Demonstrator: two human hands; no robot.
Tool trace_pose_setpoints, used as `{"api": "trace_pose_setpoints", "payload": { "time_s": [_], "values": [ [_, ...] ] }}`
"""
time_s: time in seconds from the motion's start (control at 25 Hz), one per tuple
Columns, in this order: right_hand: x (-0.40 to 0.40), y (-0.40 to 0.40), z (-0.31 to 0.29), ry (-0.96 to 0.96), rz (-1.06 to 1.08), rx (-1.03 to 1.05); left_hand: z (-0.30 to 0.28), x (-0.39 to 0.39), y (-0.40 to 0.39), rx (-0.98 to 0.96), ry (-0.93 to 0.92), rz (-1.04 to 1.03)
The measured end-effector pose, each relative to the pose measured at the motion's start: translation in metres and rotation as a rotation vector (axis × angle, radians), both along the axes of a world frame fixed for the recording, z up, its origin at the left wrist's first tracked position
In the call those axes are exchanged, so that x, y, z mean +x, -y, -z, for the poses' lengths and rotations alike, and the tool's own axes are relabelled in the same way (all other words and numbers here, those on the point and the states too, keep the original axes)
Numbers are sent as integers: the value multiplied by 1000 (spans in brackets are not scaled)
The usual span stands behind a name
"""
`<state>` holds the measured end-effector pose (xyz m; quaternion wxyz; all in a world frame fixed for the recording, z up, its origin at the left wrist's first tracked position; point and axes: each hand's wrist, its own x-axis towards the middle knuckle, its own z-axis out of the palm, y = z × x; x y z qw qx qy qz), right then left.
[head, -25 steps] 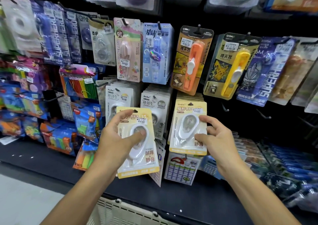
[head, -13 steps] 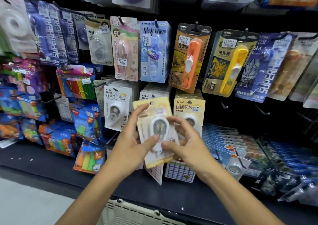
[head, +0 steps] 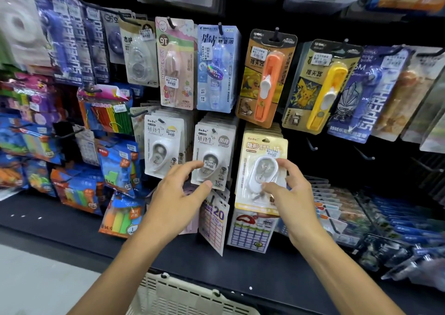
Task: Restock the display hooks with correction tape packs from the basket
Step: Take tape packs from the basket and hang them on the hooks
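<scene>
A yellow correction tape pack (head: pixel 255 146) hangs at the front of a stack of the same packs, right of centre. My right hand (head: pixel 292 194) pinches its white blister between thumb and fingers. My left hand (head: pixel 178 195) hovers with relaxed fingers in front of a white correction tape pack (head: pixel 213 143) on the neighbouring hook and holds nothing. Another stack of white packs (head: pixel 163 141) hangs further left. The cream basket (head: pixel 192 298) shows at the bottom edge, below my arms; its contents are hidden.
Orange (head: pixel 267 81) and yellow (head: pixel 320 90) blister packs hang above the yellow stack. Bare hooks (head: pixel 313 146) stick out of the black panel to the right. Sticker sheets (head: pixel 250 232) hang below. A dark shelf ledge (head: pixel 265 273) runs above the basket.
The yellow pack passed from my left hand to my right, then moved right onto the front of the yellow stack. My left hand let go and now hangs free.
</scene>
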<state>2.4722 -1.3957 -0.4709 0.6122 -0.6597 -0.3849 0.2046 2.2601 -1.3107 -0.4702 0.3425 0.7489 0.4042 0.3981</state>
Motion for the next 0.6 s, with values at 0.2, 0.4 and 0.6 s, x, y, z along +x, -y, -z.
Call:
{"api": "trace_pose_setpoints", "payload": {
  "time_s": [0.2,0.4,0.6],
  "values": [
    [12,-14,3,118,36,-71,4,-1,1,50,-170,35],
    [32,-46,9,242,76,-197,3,-3,0,79,-247,17],
    [57,-90,17,408,132,-215,7,-9,-7,83,-294,20]
  ]
}}
